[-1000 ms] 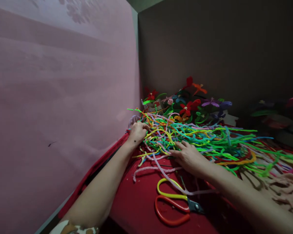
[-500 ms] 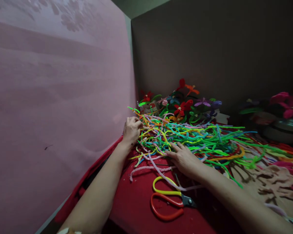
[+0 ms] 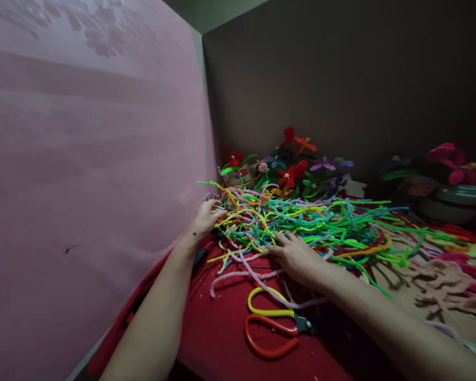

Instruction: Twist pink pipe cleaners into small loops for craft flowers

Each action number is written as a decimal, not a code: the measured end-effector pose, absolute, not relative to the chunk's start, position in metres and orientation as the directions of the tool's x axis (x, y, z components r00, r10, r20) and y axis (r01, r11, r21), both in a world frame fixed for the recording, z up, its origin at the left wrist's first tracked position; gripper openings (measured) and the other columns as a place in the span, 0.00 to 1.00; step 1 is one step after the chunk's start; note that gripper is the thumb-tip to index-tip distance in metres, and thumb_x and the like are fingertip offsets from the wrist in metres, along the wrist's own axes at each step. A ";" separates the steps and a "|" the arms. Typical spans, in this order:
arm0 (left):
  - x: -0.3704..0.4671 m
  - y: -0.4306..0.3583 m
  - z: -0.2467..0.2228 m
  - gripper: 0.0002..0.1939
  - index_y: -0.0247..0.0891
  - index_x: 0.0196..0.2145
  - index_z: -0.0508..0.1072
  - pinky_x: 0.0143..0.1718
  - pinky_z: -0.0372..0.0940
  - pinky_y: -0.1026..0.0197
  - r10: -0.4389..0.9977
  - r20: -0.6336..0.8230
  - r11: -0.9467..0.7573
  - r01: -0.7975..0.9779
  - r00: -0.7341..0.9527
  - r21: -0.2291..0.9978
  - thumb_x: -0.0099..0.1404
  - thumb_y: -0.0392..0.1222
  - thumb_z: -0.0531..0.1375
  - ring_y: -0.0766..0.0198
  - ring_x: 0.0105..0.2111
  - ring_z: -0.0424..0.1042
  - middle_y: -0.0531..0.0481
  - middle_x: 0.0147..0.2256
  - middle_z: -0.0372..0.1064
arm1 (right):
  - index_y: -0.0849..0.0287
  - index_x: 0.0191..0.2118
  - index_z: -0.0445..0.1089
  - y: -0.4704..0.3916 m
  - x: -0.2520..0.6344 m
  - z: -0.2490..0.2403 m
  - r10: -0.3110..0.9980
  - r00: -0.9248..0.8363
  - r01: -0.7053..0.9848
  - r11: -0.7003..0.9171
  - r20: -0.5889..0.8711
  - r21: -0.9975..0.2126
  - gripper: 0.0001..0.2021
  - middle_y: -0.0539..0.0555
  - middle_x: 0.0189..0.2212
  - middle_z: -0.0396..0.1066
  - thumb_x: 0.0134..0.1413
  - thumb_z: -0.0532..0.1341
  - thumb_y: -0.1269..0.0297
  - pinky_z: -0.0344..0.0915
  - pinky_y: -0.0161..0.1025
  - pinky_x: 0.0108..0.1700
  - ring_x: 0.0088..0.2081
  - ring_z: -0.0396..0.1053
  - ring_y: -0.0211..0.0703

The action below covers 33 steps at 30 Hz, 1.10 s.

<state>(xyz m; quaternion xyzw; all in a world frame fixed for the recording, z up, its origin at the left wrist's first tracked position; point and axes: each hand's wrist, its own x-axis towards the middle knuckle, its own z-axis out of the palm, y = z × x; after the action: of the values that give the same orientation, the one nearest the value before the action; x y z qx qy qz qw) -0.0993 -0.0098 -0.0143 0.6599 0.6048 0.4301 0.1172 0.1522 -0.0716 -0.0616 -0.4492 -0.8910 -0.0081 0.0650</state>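
Note:
A tangled heap of pipe cleaners point(image 3: 313, 218) in green, yellow, blue, pink and orange lies on the red cloth point(image 3: 218, 328). At the heap's left end is my left hand point(image 3: 206, 218), thumb and fingers slightly apart, with nothing visibly gripped. My right hand point(image 3: 297, 256) rests on the near edge of the heap, palm down with fingers spread. Just below it lie scissors point(image 3: 273, 323) with one yellow and one red handle loop; their blades are in shadow under my right forearm. A pale pink pipe cleaner point(image 3: 257, 278) trails towards the scissors.
Pipe-cleaner flowers point(image 3: 293, 173) in red, orange and purple stand behind the heap. At right is a pale round pot point(image 3: 446, 203) beside pink flowers point(image 3: 452, 161). Beige and pink pieces point(image 3: 440, 286) lie at right. A pinkish wall point(image 3: 83, 185) bounds the left side.
My left hand has shifted slightly left and down along the heap's end, its fingers less curled. My right hand stays on the heap. The view has turned slightly right.

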 end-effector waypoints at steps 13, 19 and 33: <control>-0.124 -0.032 0.012 0.12 0.32 0.32 0.68 0.22 0.59 0.70 0.472 0.669 -0.378 0.554 -0.574 0.742 0.50 0.41 0.59 0.74 0.20 0.62 0.56 0.22 0.62 | 0.47 0.57 0.53 -0.060 0.150 -0.067 0.846 -0.513 0.848 0.525 0.143 -0.069 0.24 0.59 0.60 0.47 0.53 0.51 0.62 0.50 0.60 0.47 0.57 0.45 0.69; -0.112 -0.065 0.039 0.08 0.33 0.32 0.68 0.23 0.59 0.69 0.091 0.794 -0.478 0.673 -0.600 0.564 0.53 0.39 0.59 0.74 0.20 0.62 0.56 0.23 0.61 | 0.49 0.56 0.56 -0.062 0.153 -0.055 0.833 -0.521 0.815 0.550 0.185 -0.184 0.28 0.61 0.58 0.51 0.47 0.57 0.59 0.51 0.60 0.47 0.55 0.48 0.69; 0.016 -0.122 0.017 0.03 0.35 0.27 0.70 0.20 0.58 0.71 0.880 0.472 -0.449 0.236 -0.053 0.862 0.53 0.37 0.60 0.73 0.19 0.61 0.56 0.20 0.63 | 0.62 0.38 0.67 -0.110 0.158 -0.002 0.995 0.033 -0.641 0.094 0.095 -0.762 0.11 0.55 0.31 0.73 0.50 0.57 0.62 0.62 0.33 0.30 0.29 0.69 0.37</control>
<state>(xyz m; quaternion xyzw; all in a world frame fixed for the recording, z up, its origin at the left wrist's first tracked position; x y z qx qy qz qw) 0.0158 -0.1217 0.0167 0.6285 0.4437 0.5739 0.2806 0.1578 -0.1098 -0.0020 -0.2732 -0.3244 0.6151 0.6647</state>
